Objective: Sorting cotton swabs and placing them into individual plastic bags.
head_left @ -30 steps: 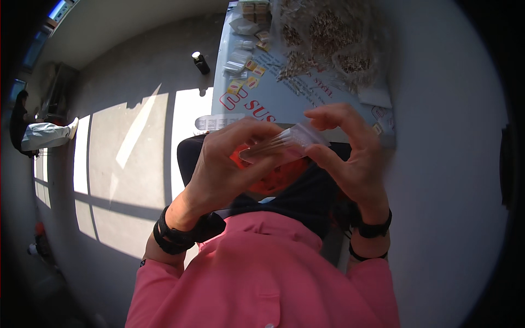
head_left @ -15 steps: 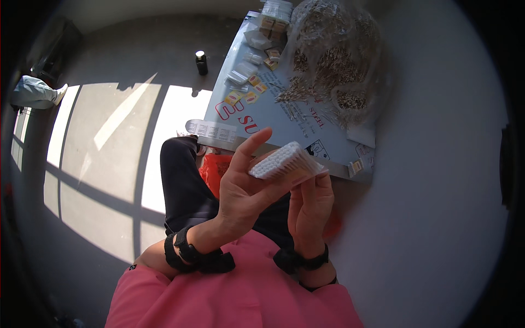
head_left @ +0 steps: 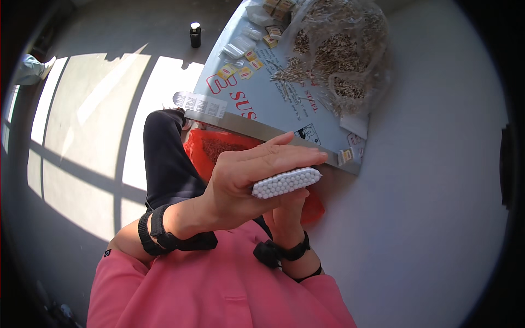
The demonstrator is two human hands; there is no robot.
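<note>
A clear bag packed with cotton swabs [head_left: 287,182] is held in front of my chest, its white cotton tips facing me. My left hand [head_left: 232,172] grips it, with the long fingers laid flat along its upper side and the thumb side below. Beneath the pack, my right hand [head_left: 287,218] holds its underside near the right end; most of its fingers are hidden behind the pack and the left hand.
Beyond my hands, a sheet-covered table [head_left: 219,101] carries a large clear bag of loose swabs [head_left: 344,60], yellow cards [head_left: 227,71], small clear bags [head_left: 239,47] and a label strip [head_left: 202,104]. Under its edge lies a red bag [head_left: 199,153]. A black bottle [head_left: 195,36] stands on the floor.
The pack has turned so its cotton tips face me. My left fingers have come down over its top, and my right hand has shifted lower and left. The whole view has shifted.
</note>
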